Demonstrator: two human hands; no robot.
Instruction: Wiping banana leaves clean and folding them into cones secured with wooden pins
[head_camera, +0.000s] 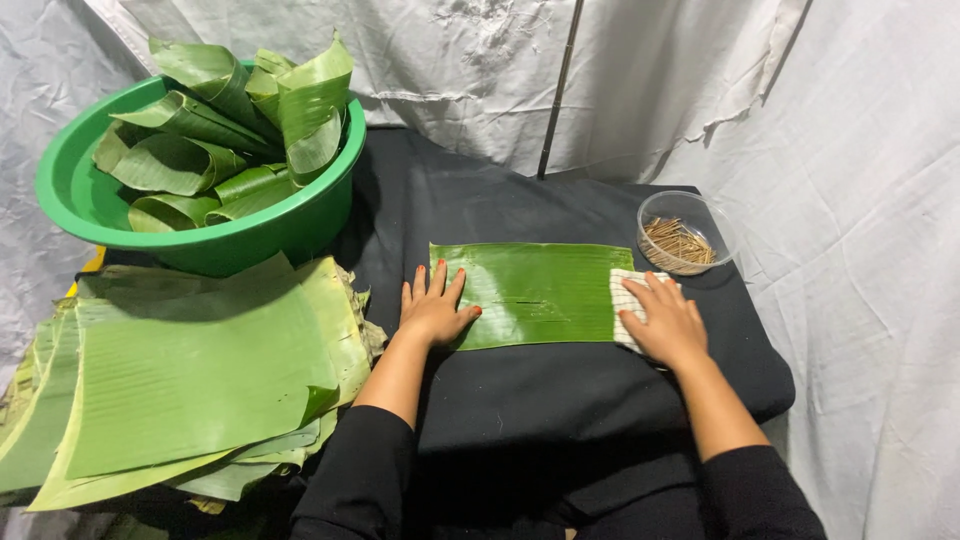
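Left hand (434, 312) flat, palm down, fingers spread apart, pressing the left end of a rectangular banana leaf piece (535, 292) laid on the black-covered tabletop (560, 400). Right hand (668, 322) palm down on a checked cloth (626, 300) at the leaf's right end, fingers together and slightly curled over it; cloth mostly hidden under the hand. Small clear bowl (688, 232) behind holds thin wooden sticks. Green basin (70, 190) upper left holds rolled leaves; flat leaf stack (190, 370) below it, cut off at the frame edge.
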